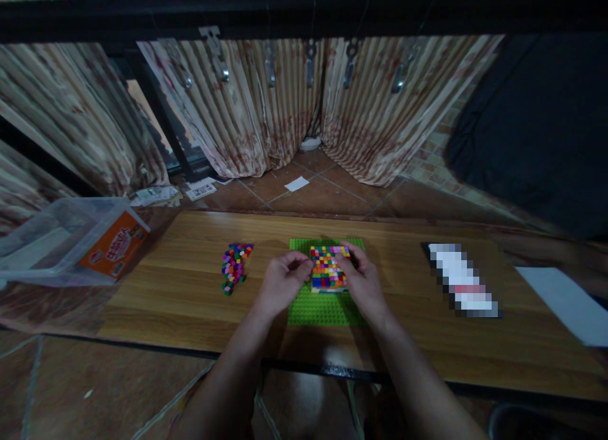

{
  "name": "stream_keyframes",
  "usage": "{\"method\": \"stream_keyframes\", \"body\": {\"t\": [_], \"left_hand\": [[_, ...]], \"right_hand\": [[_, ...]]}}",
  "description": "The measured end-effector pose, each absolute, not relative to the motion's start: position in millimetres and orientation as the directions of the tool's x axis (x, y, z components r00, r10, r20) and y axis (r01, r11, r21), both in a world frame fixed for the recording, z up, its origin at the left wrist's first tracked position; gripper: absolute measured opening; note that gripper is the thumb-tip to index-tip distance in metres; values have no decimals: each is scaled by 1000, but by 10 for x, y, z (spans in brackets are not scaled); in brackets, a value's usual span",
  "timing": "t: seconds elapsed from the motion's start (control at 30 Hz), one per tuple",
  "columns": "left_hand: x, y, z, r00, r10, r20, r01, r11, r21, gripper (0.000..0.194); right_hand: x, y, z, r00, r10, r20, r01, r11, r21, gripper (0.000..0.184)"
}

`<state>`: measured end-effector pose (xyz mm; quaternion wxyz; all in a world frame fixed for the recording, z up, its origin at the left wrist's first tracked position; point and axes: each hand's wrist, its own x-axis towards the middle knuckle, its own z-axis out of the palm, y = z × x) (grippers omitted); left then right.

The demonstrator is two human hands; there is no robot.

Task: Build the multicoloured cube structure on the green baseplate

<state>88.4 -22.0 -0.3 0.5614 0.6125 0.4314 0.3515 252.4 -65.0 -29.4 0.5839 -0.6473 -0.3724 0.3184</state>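
Observation:
A flat block of small multicoloured toy bricks (pixel 327 269) sits on a green studded baseplate (pixel 327 310) on the wooden bench. Its top is a mix of red, yellow, pink, orange, green and blue squares, with a pale layer at the near edge. My left hand (pixel 285 280) is pinched closed at the block's left edge; whatever lies between the fingertips is too small to make out. Around the block's right side, my right hand (pixel 361 275) is closed, its thumb over the top and fingers at the far corner. To the left lies a pile of loose bricks (pixel 233 266).
On the bench's right lies a pixelated, dark-edged rectangular object (pixel 463 280), with a white sheet (pixel 563 304) beyond it. A clear plastic bin (pixel 52 237) with an orange label stands left of the bench. Striped curtains (pixel 237 111) hang behind, with papers (pixel 202 189) on the tiled floor.

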Motion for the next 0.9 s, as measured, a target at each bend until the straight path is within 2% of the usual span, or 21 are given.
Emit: {"method": "stream_keyframes", "body": {"t": [0.13, 0.43, 0.9], "left_hand": [[885, -207, -15, 394, 915, -86, 94, 53, 994, 20], [903, -210, -90, 370, 924, -100, 148, 48, 988, 27], [988, -235, -117, 275, 954, -117, 58, 105, 993, 21]], "right_hand": [[2526, -653, -295, 515, 857, 20, 112, -44, -993, 46], [2507, -662, -254, 519, 853, 49, 148, -34, -988, 45], [2480, -672, -244, 528, 847, 59, 175, -41, -984, 42]]}}
